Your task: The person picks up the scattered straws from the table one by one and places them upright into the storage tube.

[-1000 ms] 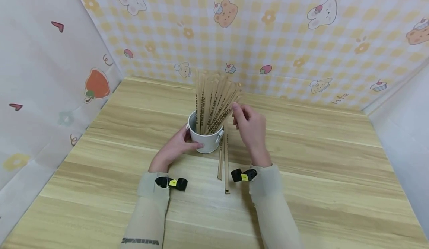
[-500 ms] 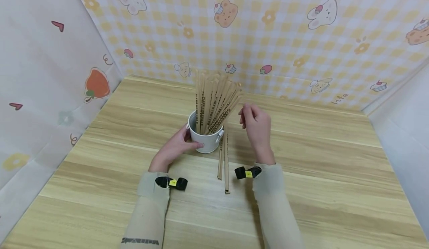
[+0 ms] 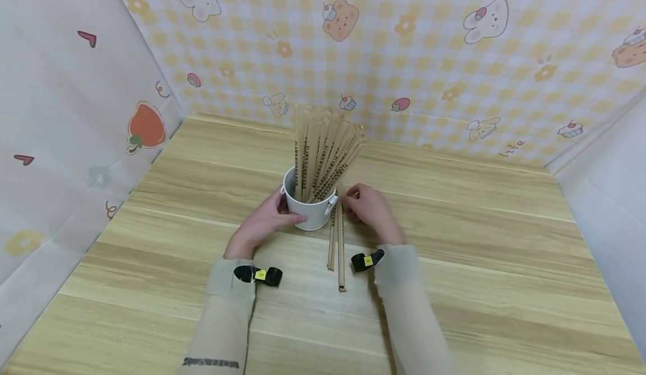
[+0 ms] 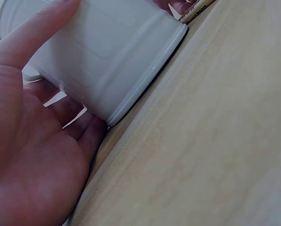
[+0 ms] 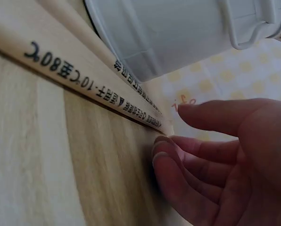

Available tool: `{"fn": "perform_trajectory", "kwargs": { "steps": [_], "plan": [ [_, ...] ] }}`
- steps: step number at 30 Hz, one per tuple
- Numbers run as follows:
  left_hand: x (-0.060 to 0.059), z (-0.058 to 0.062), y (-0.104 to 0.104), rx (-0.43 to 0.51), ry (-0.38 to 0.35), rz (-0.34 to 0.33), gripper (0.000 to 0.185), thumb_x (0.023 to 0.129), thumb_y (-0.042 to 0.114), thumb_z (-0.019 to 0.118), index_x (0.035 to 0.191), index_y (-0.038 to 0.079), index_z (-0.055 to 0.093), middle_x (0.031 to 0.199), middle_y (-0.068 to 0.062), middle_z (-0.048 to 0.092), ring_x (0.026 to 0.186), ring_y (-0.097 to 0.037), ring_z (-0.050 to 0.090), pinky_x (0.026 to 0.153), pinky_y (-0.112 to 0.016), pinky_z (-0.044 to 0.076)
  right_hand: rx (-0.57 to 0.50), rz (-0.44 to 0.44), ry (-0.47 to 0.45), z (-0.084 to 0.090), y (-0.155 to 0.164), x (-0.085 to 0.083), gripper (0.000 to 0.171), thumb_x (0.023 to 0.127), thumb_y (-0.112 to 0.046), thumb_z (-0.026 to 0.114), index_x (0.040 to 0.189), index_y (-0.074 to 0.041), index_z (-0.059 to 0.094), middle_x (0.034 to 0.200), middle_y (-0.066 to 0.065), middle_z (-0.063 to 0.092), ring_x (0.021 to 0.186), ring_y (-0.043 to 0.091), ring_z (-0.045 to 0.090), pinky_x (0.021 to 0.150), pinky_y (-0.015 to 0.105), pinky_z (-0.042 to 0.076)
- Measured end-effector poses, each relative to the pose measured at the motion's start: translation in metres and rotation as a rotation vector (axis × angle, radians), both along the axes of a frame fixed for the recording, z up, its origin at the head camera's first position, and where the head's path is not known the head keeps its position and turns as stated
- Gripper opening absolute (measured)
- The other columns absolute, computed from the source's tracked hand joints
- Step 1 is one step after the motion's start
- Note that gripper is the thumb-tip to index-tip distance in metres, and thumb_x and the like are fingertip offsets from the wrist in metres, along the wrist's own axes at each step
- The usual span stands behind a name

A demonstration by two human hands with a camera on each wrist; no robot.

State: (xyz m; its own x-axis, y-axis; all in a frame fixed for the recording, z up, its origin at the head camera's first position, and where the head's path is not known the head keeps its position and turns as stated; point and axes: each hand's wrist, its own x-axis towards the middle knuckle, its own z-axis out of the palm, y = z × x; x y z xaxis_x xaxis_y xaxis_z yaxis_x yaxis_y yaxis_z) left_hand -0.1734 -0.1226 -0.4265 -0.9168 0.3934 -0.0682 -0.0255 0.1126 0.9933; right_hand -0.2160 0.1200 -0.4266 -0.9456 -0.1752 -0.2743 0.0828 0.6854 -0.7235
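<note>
A small white metal bucket point(image 3: 314, 216) stands upright on the table, packed with paper-wrapped straws point(image 3: 323, 151) that fan out above its rim. My left hand point(image 3: 264, 218) holds the bucket's left side, its thumb across the front and its fingers round behind, as the left wrist view also shows on the bucket wall point(image 4: 121, 52). Two wrapped straws point(image 3: 341, 257) lie on the table just right of the bucket. At their far end is my right hand point(image 3: 370, 209). In the right wrist view its fingertips reach the table beside the printed straw point(image 5: 93, 80), thumb point(image 5: 206, 117) apart from them.
The wood-grain table point(image 3: 479, 274) extends to both sides. Behind it rises a yellow checked backdrop point(image 3: 404, 55) with cartoon prints, and a white printed sheet point(image 3: 60, 139) stands at the left. A wire handle point(image 5: 246, 42) hangs on the bucket's side.
My right hand has left the straws at the bucket's top, moved right, then come down to the loose straws on the table. The left hand and bucket have stayed in place.
</note>
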Motion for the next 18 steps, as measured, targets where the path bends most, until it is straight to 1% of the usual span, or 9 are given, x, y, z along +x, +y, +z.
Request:
{"fn": "perform_trajectory", "kwargs": {
  "steps": [4,8,12,15,18],
  "plan": [
    [0.000,0.001,0.000,-0.011,0.006,0.000,0.089,0.073,0.016,0.074,0.142,0.021,0.020,0.143,-0.001,0.027,0.129,-0.014,0.023,0.106,-0.033,0.018,0.017,-0.032,0.013,-0.003,-0.002,0.000,0.023,0.084,-0.032,0.059,0.089,-0.010,0.061,0.066,0.004,0.061,0.056,0.016,0.058,0.053,0.029,0.048],
    [0.000,0.001,0.000,-0.021,0.011,0.003,0.090,0.072,0.016,0.074,0.143,0.021,0.019,0.144,-0.001,0.026,0.130,-0.014,0.023,0.106,-0.032,0.017,0.120,-0.026,0.069,-0.006,-0.006,0.001,0.022,0.084,-0.034,0.059,0.078,-0.014,0.064,0.063,0.000,0.060,0.057,0.016,0.054,0.053,0.028,0.044],
    [0.000,0.000,0.000,-0.023,0.012,0.003,0.091,0.072,0.017,0.074,0.143,0.021,0.018,0.144,-0.002,0.025,0.130,-0.014,0.023,0.106,-0.033,0.017,0.215,-0.013,0.133,-0.007,-0.010,0.002,0.023,0.082,-0.035,0.060,0.073,-0.015,0.065,0.065,-0.002,0.059,0.059,0.016,0.052,0.053,0.029,0.042],
    [0.000,0.000,0.000,-0.035,0.011,0.007,0.092,0.072,0.018,0.075,0.143,0.022,0.017,0.144,-0.003,0.025,0.129,-0.016,0.023,0.106,-0.034,0.018,0.236,-0.008,0.142,-0.006,-0.013,0.004,0.024,0.081,-0.035,0.062,0.069,-0.014,0.064,0.064,-0.003,0.058,0.058,0.016,0.051,0.051,0.029,0.041],
    [-0.001,0.000,0.000,-0.043,0.010,0.007,0.092,0.071,0.020,0.075,0.143,0.022,0.017,0.144,-0.004,0.026,0.129,-0.017,0.024,0.105,-0.035,0.020,0.249,-0.006,0.138,-0.003,-0.014,0.006,0.027,0.080,-0.032,0.062,0.060,-0.014,0.061,0.056,-0.002,0.054,0.052,0.016,0.048,0.046,0.028,0.039]
  ]
}}
